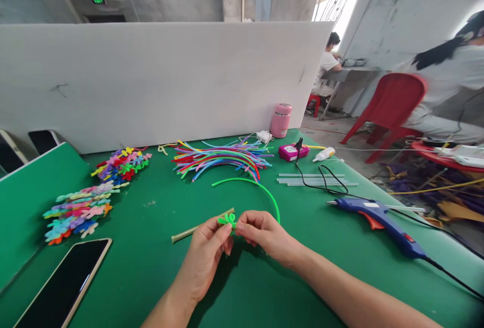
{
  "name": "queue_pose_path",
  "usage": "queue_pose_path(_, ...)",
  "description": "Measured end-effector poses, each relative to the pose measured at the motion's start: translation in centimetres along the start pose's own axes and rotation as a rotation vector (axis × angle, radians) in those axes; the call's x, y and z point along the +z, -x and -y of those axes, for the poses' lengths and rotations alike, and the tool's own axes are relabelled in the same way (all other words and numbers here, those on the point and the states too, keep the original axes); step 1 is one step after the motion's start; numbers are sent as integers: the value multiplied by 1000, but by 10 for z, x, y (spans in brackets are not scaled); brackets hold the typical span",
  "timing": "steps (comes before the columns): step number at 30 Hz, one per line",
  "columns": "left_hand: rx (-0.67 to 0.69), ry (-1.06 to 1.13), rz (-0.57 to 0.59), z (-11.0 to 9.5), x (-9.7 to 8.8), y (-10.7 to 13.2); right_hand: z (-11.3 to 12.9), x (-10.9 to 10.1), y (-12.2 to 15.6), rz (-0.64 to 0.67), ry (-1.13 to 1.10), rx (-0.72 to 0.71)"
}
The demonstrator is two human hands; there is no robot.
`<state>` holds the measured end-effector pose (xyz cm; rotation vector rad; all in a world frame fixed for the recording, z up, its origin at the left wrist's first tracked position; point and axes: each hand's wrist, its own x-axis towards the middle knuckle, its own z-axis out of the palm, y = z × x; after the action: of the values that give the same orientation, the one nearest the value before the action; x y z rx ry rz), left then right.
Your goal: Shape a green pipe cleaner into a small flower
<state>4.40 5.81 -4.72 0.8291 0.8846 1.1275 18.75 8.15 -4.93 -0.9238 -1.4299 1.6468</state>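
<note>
A small green chenille-stem flower point(228, 219) sits above the green tabletop point(143, 227), near the table's front edge, between the person's two hands. The left hand point(206, 250) has its thumb and fingers clamped on the flower's lower left side, and the right hand point(268, 232) has its thumb and forefinger pinched together at the right edge; the fingers hide exactly what lies between them. A long green chenille stem point(242, 179) curves round to the right hand and disappears behind it, so whether it joins the flower I cannot tell. The flower should weigh almost nothing, with soft, fuzzy loops over what is probably a thin bendable wire core. Fuzz of this kind should not slip, but a hard squeeze on the loops could flatten them. The better hold is likely at the centre, where the loops meet, with light fingertips, leaving the petals free. Behind the left hand, a tan stick point(185, 234) looks rigid by comparison.
</note>
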Motion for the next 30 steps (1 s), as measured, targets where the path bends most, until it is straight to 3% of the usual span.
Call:
queue_pose_path(6,-7,-38,-13,-1,-1,0,3,-3,-2,-152,-12,15)
queue_pose_path(13,-37,-100,18,1,-2,0,-3,1,-3,-7,-43,-67)
queue_pose_path(30,-18,-288,-22,5,-5,-7,-4,0,-5,-40,-23,-108)
